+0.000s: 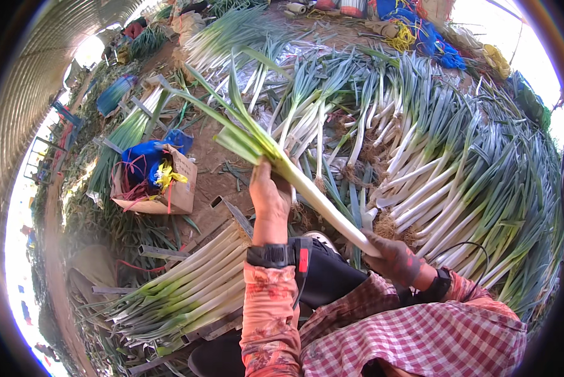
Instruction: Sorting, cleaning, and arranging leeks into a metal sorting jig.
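A single leek (323,200) stretches diagonally in front of me, white shank toward the lower right and green leaves toward the upper left. My left hand (270,193) is closed round it where the leaves begin. Around the root end my right hand (395,259), dark with dirt, is closed too and hides that end. Below left of my left hand, a row of leeks (188,283) lies side by side in a metal rack (232,217). Close beyond my right hand lies a big heap of leeks (445,182) with roots still on several of them.
To the left stands a cardboard box (182,179) with blue and yellow plastic strips. Behind it, more leeks (131,129) rest in another rack. A further pile of leeks (232,38) lies at the back, near blue netting (430,38). Loose leaves litter the dirt floor.
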`<state>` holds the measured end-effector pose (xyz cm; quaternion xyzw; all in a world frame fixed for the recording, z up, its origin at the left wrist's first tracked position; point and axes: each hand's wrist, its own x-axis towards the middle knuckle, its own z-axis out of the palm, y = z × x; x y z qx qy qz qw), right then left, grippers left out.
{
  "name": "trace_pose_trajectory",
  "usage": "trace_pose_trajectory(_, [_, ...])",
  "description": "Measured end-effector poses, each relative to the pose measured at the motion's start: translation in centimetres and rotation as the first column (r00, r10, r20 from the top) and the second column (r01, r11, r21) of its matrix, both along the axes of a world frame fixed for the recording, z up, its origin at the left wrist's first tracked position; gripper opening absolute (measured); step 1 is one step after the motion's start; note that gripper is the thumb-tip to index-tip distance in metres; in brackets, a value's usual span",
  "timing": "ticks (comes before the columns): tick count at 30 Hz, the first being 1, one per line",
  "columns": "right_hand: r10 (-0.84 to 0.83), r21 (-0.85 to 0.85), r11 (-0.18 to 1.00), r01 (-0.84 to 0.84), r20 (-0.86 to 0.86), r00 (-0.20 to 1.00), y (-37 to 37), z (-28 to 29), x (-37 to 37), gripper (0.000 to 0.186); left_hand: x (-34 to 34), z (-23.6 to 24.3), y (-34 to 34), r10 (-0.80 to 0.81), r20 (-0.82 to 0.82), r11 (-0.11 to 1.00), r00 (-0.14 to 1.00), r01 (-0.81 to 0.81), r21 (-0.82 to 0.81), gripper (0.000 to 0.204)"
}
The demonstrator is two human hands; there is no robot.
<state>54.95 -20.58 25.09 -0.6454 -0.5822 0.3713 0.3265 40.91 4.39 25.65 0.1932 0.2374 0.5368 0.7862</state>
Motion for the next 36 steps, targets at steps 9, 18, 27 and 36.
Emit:
trace_pose_trajectory(9, [-0.011,0.110,0.993,-0.041,0.436,0.900,1.6,1.0,0.5,0.058,1.0,1.1,-0.4,0.050,-0.320,0.999,0.946,-0.052,0.005,0.030])
trace_pose_trajectory(18, [-0.090,-0.127,0.989,0.076,-0.111,0.990,1.6,1.5,-0.3,0.043,2.3,0.3,-2.5,0.047,-0.372,0.994,0.927,-0.007,0.107,0.024])
trace_pose_trajectory(27, [-0.101,-0.049,0.995,0.091,-0.257,0.961,4.2,0.1,-0.1,0.034,5.7,-1.4,-5.7,0.016,-0.423,1.000,0.906,-0.019,-0.003,0.017])
trace_pose_trajectory(36, [-0.269,-0.462,0.875,-0.147,-0.714,0.646,-0.4,3.3,-0.3,0.043,-0.9,0.0,4.6,0.121,-0.422,0.985,0.898,-0.162,-0.064,0.021])
